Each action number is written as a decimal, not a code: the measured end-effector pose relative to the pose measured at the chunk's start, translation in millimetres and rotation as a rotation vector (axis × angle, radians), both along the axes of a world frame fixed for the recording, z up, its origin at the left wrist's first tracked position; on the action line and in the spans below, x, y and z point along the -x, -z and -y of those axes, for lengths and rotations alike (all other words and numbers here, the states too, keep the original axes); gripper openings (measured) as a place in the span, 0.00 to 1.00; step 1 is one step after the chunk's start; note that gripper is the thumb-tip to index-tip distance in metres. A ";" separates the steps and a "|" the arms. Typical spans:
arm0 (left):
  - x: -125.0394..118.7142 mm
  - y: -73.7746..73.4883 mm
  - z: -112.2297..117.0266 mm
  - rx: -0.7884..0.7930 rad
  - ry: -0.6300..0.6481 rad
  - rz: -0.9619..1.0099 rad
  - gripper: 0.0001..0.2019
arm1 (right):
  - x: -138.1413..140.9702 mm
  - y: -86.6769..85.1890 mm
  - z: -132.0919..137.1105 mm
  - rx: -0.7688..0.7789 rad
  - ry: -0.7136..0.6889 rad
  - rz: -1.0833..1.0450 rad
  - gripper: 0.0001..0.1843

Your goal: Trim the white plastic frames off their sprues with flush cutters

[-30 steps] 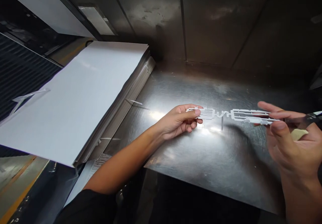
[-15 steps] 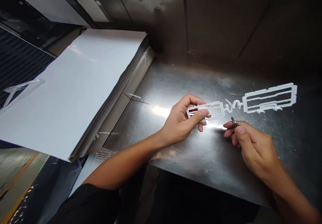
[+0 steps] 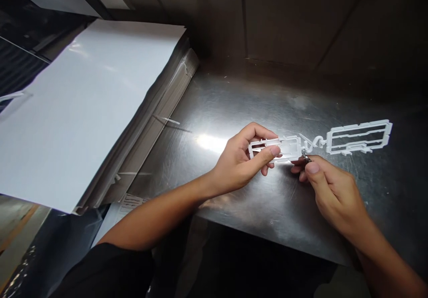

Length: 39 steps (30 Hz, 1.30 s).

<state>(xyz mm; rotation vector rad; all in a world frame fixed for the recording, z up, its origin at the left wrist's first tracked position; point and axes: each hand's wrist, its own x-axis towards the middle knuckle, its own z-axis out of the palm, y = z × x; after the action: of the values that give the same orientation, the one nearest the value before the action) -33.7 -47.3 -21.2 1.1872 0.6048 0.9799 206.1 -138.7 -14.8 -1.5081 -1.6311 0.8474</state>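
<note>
Between its thumb and fingers, my left hand [image 3: 249, 157] grips a white plastic frame [image 3: 290, 148]. A curly white sprue [image 3: 313, 144] joins it to a second white frame [image 3: 359, 136], which sticks out to the right, above the table. My right hand [image 3: 329, 182] is closed around a small metal cutting tool [image 3: 305, 157], most of it hidden by the fingers. The tool's tip is at the sprue, close to the right end of the held frame; whether its jaws are open I cannot tell.
A scratched metal table [image 3: 227, 95] lies beneath my hands, with a metal wall [image 3: 284, 17] behind. To the left stands a thick stack of white sheets [image 3: 110, 88], with strips poking out of its side. Small white scraps lie near the wall.
My right hand has moved left and slightly up, bringing the tool's tip to the sprue. The camera view has shifted a little. My left hand keeps its hold on the frame.
</note>
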 end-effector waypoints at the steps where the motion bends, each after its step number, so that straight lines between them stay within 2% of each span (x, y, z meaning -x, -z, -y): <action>1: -0.2 -0.1 0.3 -0.001 0.000 -0.001 0.14 | 0.2 -0.4 -0.2 0.004 0.000 0.000 0.28; 16: -0.5 -1.5 1.9 -0.012 0.017 -0.030 0.14 | 0.7 -0.2 0.9 0.014 0.002 0.056 0.33; 33: -0.8 4.3 2.4 -0.018 0.026 -0.033 0.13 | 7.5 -5.9 -3.4 -0.210 -0.025 0.287 0.31; 36: 1.9 2.4 -1.3 -0.116 -0.010 -0.169 0.13 | 9.5 -5.0 -3.7 -0.271 -0.039 0.352 0.32; 39: 5.2 -1.3 -5.4 -0.371 -0.101 -0.369 0.13 | 15.8 2.5 -0.5 -0.320 -0.076 0.457 0.32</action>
<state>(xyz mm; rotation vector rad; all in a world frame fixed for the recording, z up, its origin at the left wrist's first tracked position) -38.9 -41.9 -19.8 1.7028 0.8018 0.9913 190.3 -138.2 -17.3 -1.4829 -2.0484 0.2618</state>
